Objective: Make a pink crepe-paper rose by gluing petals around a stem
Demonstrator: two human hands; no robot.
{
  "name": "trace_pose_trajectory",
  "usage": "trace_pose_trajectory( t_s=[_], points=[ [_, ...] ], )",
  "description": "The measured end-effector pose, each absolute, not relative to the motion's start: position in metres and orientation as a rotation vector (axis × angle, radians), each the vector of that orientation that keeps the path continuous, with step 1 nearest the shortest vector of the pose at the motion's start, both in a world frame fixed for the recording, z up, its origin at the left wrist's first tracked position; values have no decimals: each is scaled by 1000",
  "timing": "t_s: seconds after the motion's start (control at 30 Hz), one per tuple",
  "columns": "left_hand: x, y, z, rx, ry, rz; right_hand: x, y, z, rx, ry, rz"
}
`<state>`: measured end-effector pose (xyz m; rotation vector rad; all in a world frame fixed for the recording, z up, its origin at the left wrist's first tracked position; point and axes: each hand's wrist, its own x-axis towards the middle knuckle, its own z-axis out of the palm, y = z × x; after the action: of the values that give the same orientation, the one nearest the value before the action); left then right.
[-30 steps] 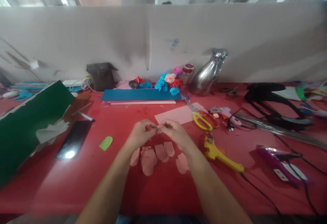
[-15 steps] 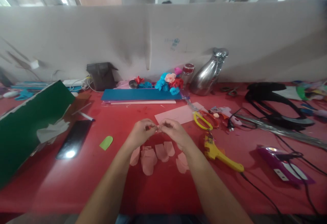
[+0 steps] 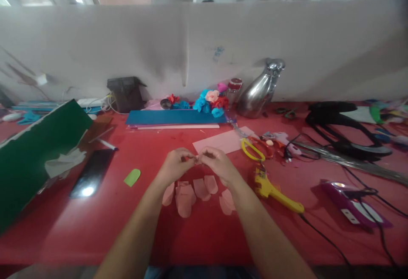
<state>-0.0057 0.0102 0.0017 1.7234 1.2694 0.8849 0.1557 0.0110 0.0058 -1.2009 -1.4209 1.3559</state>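
Note:
Above the middle of the red table, my left hand (image 3: 177,164) and my right hand (image 3: 216,163) meet fingertip to fingertip. Both pinch a small pink paper petal (image 3: 197,159) that is mostly hidden by the fingers. Below them, between my forearms, lie several loose pink paper petals (image 3: 185,204) with rounded ends, some overlapping. A pink paper sheet (image 3: 219,141) lies flat just behind my right hand. To the left of my left hand rests a single green paper petal (image 3: 132,177).
Right of my hands are yellow-handled scissors (image 3: 253,149), a yellow glue gun (image 3: 279,196) with a cord and a purple power strip (image 3: 353,207). A phone (image 3: 92,175) and green board (image 3: 44,156) lie left. Paper flowers (image 3: 212,100) and a steel jug (image 3: 261,90) stand behind.
Both hands stay in almost the same place, still pinching the pink piece, with only slight finger movement. The view has shifted very slightly.

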Motion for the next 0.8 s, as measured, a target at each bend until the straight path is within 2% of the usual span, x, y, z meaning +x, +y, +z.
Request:
trace_pose_trajectory(
  t_s=[0.43, 0.8],
  points=[
    [-8, 11, -4, 1644, 1233, 927, 156, 11, 6, -1180, -1412, 1343],
    [-4, 8, 2, 1879, 1374, 1013, 154, 13, -1, -1212, -1345, 1373]
  ],
)
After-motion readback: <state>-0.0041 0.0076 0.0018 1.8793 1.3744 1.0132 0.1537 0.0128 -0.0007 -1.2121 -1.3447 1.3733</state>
